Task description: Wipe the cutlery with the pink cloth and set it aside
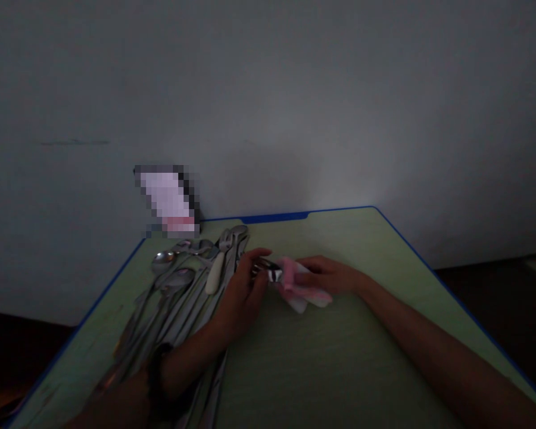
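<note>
A pale green table (348, 363) fills the lower view, its top edged in blue, with a thicker blue strip (274, 218) midway along the far side. Behind it rises a plain grey wall (268, 89), marked by a thin dark streak (74, 142) at left; the room is dim, with dark areas low on both sides. At the far left corner a pixelated object (167, 199) with a bright face stands tilted. Spoons, forks and other cutlery (178, 310) lie heaped along the table's left side, some overlapping, one with a cream handle (215, 274). Near the table's middle, just beside the heap, is a metal utensil (274, 276), its kind too blurred to tell. The left hand (243, 292) has its fingers curled closely about one end; the right hand (328, 275) pinches a pink and white cloth (289, 275) around the other. A dark band (156, 381) circles the left wrist.
</note>
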Tool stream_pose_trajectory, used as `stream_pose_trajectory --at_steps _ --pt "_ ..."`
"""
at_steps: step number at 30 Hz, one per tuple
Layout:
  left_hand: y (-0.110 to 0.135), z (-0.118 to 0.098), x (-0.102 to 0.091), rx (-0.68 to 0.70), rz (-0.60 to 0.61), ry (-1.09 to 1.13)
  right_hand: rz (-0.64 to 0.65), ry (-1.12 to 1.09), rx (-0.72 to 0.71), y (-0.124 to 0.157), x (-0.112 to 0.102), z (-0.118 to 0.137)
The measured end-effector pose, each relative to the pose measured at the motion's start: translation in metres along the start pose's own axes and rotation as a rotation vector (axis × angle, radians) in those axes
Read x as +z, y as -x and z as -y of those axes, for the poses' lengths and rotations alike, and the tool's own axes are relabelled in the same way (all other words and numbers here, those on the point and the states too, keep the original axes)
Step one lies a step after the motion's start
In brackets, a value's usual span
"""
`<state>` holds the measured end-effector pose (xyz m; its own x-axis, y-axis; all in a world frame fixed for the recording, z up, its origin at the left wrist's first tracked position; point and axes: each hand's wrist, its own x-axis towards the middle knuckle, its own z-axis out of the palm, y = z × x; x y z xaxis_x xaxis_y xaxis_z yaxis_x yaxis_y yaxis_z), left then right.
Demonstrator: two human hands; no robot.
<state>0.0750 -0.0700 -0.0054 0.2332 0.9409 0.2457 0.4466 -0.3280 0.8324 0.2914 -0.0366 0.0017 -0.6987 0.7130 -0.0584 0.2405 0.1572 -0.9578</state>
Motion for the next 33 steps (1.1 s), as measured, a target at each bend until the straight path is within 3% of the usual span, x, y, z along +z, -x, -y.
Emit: stream_pose_trajectory --at_steps 3,10,14,22,26,29,33 --pt "0.001 -0.001 -0.001 0.018 0.067 -0.041 0.063 -0.038 0.054 0.002 -0.001 0.000" --pt "0.003 -0.007 -0.004 -0.031 0.135 0.004 0.029 -0.108 0.114 0.003 -0.005 -0.004" --pt "0.002 -0.012 -0.006 0.033 0.259 -0.078 0.069 -0.144 0.124 0.004 -0.008 -0.002" --pt "0.000 -0.007 -0.002 0.045 0.356 -0.287 0.057 0.303 0.094 0.001 0.009 0.019" --pt "0.001 -0.010 -0.002 0.055 0.411 -0.273 0.070 0.313 0.094 0.000 0.012 0.021" --pt "0.001 -0.012 -0.002 0.045 0.377 -0.207 0.083 0.157 0.098 0.000 0.008 0.016" --pt "-0.002 -0.012 0.000 -0.041 0.142 -0.107 0.018 -0.254 0.115 0.000 0.003 0.005"
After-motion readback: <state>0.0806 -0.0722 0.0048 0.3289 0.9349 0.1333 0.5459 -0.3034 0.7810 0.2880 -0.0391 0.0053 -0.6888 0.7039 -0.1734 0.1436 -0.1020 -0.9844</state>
